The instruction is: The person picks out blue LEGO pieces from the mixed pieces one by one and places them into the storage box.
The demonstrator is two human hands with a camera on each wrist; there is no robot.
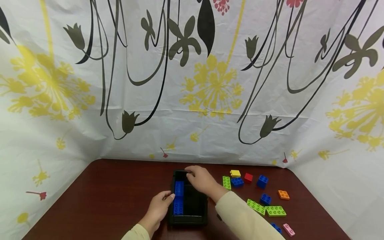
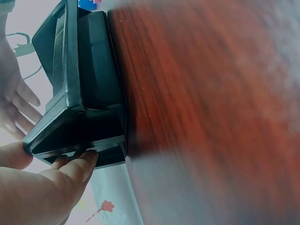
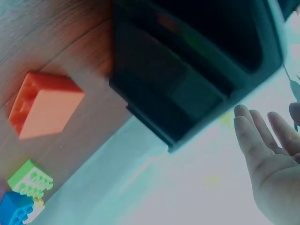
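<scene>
A black plastic bin [image 1: 189, 219] stands on the brown table, with blue toy building bricks [image 1: 178, 196] lined up along the left of its inside. My left hand [image 1: 159, 206] is at the bin's left side; in the left wrist view its thumb and fingers [image 2: 77, 171] pinch the bin's edge. Over the far right corner of the bin is my right hand [image 1: 202, 180]. Its loosely bent fingers hold nothing in the right wrist view, where the hand [image 3: 274, 164] shows beside the bin [image 3: 187, 101].
Loose bricks lie to the right: green [image 1: 276, 211], blue [image 1: 262, 181], yellow [image 1: 235, 173], red [image 1: 248, 177], orange [image 1: 283, 194] and pink [image 1: 289, 230]. An orange-red brick [image 3: 49, 112] lies beside the bin in the right wrist view. A flowered cloth [image 1: 180, 140] hangs behind the table.
</scene>
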